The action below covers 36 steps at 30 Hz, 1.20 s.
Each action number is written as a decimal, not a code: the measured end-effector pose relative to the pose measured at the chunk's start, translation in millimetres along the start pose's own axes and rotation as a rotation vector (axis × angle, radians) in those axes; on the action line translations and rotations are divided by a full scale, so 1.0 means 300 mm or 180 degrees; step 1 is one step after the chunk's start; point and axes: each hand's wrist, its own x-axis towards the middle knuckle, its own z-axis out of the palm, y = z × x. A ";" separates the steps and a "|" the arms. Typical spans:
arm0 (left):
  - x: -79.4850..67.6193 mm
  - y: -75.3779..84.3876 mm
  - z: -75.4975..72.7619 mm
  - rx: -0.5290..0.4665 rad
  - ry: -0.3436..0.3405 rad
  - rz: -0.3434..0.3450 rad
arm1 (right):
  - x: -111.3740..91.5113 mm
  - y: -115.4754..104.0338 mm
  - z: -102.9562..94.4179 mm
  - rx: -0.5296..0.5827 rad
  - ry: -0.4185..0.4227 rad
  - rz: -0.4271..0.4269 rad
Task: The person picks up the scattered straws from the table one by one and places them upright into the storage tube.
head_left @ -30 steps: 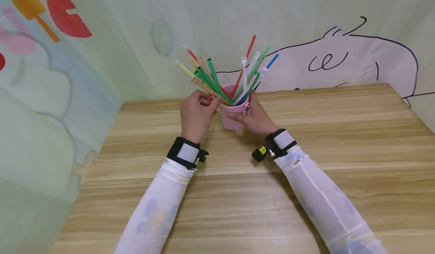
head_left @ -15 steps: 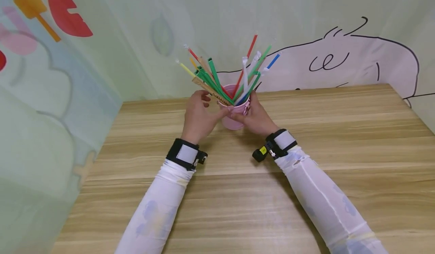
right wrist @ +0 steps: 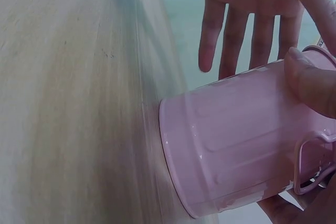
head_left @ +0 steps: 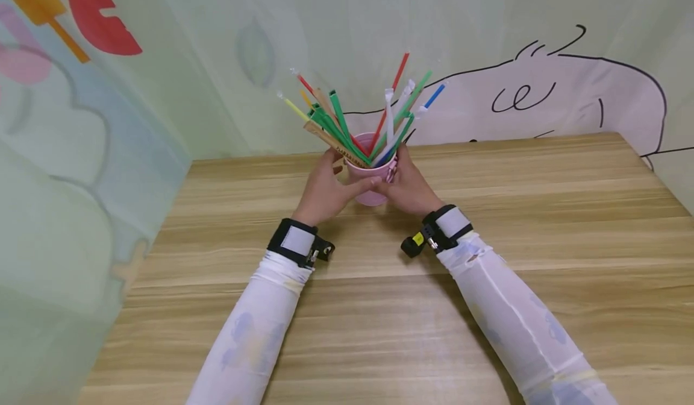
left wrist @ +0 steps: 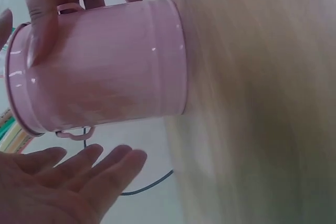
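Observation:
A small pink metal bucket (head_left: 372,199) with loop ears stands upright on the table, full of wrapped drinking straws (head_left: 398,120) in green, red, white, blue, yellow and brown paper. My right hand (head_left: 413,188) grips its right side, thumb (right wrist: 310,83) across the front near the rim and fingers curled behind. My left hand (head_left: 324,191) is at the left side, its fingers (left wrist: 107,174) extended and apart from the bucket wall in the left wrist view. In the head view, the left thumb lies before the bucket, close to the right thumb; whether it touches the wall I cannot tell.
The wood-grain table (head_left: 358,332) ends behind the bucket at a printed cloth backdrop (head_left: 347,31) with cartoon drawings. Straw tips fan out left and right above the rim. Each wrist wears a black strap with a small camera, such as the right-hand camera (head_left: 414,244).
My left hand has left the brown-wrapped straws it was pinching at the rim. Its fingers spread, and it shifted to the bucket's left side. The right hand keeps its grip; the bucket stays put.

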 end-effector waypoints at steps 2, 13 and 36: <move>-0.002 -0.005 0.007 -0.0022 -0.0025 -0.0048 | -0.001 -0.003 -0.001 -0.0037 -0.0002 -0.0021; -0.010 -0.017 0.050 0.0129 0.0101 -0.0190 | -0.009 -0.007 -0.012 -0.0084 0.0014 -0.0018; -0.021 -0.019 0.056 0.0279 0.0158 -0.0204 | -0.008 0.086 -0.029 -0.0168 -0.0090 0.0098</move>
